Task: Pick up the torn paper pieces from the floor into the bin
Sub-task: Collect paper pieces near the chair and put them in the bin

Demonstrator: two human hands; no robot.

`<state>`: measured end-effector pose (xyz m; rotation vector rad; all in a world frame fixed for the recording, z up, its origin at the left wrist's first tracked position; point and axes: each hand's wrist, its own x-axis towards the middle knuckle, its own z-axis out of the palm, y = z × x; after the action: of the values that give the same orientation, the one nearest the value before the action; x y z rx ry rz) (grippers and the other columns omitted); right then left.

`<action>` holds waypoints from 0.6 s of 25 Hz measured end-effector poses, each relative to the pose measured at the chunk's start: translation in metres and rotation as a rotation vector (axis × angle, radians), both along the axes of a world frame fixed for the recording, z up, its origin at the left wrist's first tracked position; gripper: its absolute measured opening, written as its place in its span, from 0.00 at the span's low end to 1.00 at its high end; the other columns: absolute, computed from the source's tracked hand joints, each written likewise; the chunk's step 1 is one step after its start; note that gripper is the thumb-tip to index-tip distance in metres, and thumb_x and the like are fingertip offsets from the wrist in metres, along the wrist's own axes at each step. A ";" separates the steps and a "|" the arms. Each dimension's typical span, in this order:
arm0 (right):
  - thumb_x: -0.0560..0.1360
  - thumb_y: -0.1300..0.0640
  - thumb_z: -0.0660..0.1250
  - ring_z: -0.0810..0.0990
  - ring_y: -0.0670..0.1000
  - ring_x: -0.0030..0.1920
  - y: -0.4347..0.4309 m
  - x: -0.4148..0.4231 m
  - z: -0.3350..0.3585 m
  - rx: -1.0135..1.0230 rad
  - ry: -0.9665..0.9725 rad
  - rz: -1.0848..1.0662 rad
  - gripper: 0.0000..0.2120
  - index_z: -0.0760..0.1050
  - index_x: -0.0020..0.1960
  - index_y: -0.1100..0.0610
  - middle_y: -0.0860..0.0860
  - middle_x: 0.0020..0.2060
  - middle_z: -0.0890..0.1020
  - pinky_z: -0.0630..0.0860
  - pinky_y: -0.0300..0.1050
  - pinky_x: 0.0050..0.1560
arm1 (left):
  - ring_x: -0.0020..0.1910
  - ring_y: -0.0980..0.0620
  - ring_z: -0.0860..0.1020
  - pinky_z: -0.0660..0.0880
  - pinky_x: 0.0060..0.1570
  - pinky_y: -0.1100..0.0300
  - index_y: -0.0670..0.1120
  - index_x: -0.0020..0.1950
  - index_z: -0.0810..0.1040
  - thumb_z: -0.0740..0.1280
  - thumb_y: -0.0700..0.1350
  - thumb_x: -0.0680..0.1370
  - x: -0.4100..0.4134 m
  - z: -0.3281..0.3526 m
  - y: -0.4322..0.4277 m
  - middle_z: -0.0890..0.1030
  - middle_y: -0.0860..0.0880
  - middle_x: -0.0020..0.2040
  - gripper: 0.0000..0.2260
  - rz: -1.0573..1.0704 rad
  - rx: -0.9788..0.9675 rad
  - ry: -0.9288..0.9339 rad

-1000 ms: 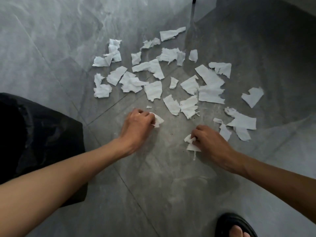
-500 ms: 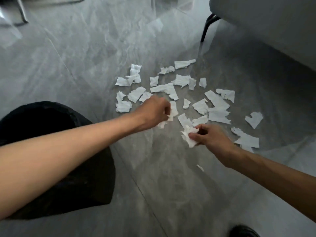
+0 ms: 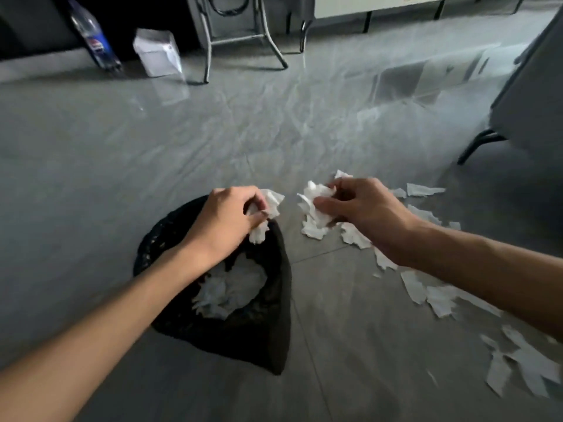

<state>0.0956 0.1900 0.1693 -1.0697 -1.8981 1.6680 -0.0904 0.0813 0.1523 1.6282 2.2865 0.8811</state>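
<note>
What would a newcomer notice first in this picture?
The left hand holds crumpled paper over the far rim of the black bin; the right hand holds another wad just right of it. White scraps already lie inside the bin, and more torn pieces litter the grey floor at the right.

White paper pieces (image 3: 438, 300), black bin (image 3: 274, 330), grey marbled floor (image 3: 152, 147)

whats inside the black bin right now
A heap of torn white paper pieces lies inside the bin. The left hand holds a wad of paper over its far rim. The bin's bottom is covered by the heap, and the left forearm hides part of the inside.
</note>
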 end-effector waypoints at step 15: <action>0.72 0.69 0.67 0.80 0.54 0.47 0.012 -0.068 -0.048 -0.146 -0.115 0.477 0.15 0.77 0.59 0.62 0.62 0.50 0.82 0.79 0.47 0.55 | 0.51 0.50 0.77 0.75 0.50 0.54 0.53 0.56 0.75 0.67 0.42 0.71 -0.006 -0.026 -0.025 0.78 0.52 0.53 0.14 0.270 -0.435 0.079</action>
<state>0.0275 0.2024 0.1216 -0.8190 -2.2669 2.0639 -0.0966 0.0559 0.1267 1.2076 2.5613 0.3271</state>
